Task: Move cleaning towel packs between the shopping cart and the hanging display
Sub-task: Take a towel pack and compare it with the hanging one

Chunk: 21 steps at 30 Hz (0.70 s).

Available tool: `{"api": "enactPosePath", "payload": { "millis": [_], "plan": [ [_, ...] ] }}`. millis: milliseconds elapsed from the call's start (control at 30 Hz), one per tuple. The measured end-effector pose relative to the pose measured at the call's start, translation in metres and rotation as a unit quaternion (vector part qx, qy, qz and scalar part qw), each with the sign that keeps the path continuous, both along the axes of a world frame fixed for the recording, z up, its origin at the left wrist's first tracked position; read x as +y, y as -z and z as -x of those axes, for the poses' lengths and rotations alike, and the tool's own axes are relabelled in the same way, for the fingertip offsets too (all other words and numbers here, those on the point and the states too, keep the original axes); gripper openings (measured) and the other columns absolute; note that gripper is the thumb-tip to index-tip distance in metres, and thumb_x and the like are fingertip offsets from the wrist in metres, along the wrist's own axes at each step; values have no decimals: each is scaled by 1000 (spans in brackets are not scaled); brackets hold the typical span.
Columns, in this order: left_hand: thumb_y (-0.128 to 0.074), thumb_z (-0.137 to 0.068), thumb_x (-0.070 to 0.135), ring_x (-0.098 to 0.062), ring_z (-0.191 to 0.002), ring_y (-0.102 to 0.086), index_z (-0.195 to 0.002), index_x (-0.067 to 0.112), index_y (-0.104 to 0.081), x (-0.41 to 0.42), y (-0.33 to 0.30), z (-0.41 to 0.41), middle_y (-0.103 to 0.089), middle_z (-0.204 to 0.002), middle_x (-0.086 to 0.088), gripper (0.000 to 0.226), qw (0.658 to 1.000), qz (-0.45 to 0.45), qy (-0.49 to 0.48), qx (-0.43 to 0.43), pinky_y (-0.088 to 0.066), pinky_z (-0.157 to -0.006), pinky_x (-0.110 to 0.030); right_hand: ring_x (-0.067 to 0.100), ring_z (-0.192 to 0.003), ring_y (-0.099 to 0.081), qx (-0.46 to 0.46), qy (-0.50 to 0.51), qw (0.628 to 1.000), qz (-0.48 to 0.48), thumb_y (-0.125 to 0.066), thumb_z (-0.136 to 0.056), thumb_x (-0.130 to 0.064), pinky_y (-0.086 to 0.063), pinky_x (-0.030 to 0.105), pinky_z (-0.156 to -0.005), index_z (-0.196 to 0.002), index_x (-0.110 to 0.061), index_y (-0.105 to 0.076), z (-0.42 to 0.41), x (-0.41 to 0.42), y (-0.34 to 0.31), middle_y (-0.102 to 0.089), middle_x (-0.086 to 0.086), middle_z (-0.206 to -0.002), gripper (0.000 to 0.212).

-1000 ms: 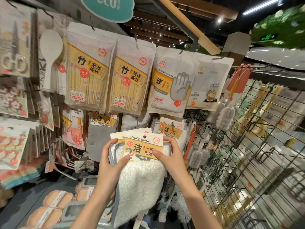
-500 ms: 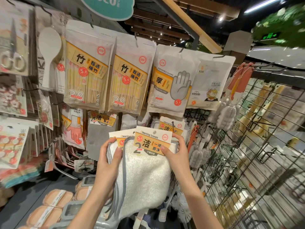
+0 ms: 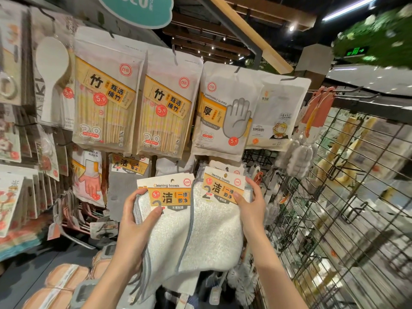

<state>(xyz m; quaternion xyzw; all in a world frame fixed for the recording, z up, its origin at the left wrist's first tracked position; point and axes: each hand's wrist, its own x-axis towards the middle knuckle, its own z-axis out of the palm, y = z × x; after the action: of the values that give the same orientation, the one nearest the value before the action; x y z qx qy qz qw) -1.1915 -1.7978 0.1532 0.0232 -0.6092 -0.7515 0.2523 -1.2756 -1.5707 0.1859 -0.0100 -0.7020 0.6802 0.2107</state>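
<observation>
My left hand grips a stack of white cleaning towel packs with orange "Cleaning towels" header cards, thumb on the front card. My right hand pinches one separate towel pack by its header card, held up to the right of the stack, close to the hanging display. Another towel pack card hangs on the display just behind it. The hook itself is hidden behind the cards. No shopping cart is in view.
Bamboo chopstick packs, a disposable gloves pack and household gloves hang above and left. A grey cloth pack hangs behind my left hand. A wire grid rack stands at the right. Sponges lie lower left.
My right hand has drawn the front towel pack off the stack, to the right and upward toward the display. The left hand keeps holding the rest of the stack.
</observation>
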Motion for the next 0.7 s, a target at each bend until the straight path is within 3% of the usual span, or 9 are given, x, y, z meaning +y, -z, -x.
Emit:
{"api": "enactPosePath", "payload": {
  "millis": [100,233,333,467,700],
  "plan": [
    [-66,-85,11,-10,-112,-53,-110,39,-51,-3,-2,1,-55,-111,27,41,1000,6,-16,3,-39,-82,-22,13,-121,-46,-5,17,1000,5,-62,-85,3,-45,34,-100,-127,-24,-54,13,8,0,-48,-5,-130,51],
    [-66,-85,11,-13,-116,-50,-108,41,-52,-11,1,4,-54,-116,21,40,999,-1,-34,3,-38,-89,-28,18,-121,-49,-7,40,999,18,-62,-84,5,-45,41,-102,-127,-20,-55,30,15,4,-50,-3,-127,50],
    [-66,-85,9,-13,-114,-53,-108,39,-52,-14,2,9,-56,-117,18,41,999,-19,-37,8,-42,-84,-25,14,-117,-48,-9,43,999,16,-60,-84,7,-45,35,-100,-127,-17,-55,40,17,5,-49,-5,-122,49],
    [-67,-84,10,-18,-120,-52,-111,40,-53,-14,0,16,-54,-125,12,42,999,-4,-47,13,-42,-101,-43,8,-116,-42,-8,38,999,-10,-59,-84,7,-39,27,-98,-127,-16,-55,53,15,4,-48,-8,-122,49],
    [-67,-85,13,-19,-123,-49,-108,44,-53,-10,-4,19,-52,-128,13,41,999,-2,-51,11,-38,-105,-48,5,-115,-40,10,52,998,-32,-59,-84,8,-35,24,-97,-129,-14,-53,58,16,11,-48,-7,-122,50]
  ]
}}
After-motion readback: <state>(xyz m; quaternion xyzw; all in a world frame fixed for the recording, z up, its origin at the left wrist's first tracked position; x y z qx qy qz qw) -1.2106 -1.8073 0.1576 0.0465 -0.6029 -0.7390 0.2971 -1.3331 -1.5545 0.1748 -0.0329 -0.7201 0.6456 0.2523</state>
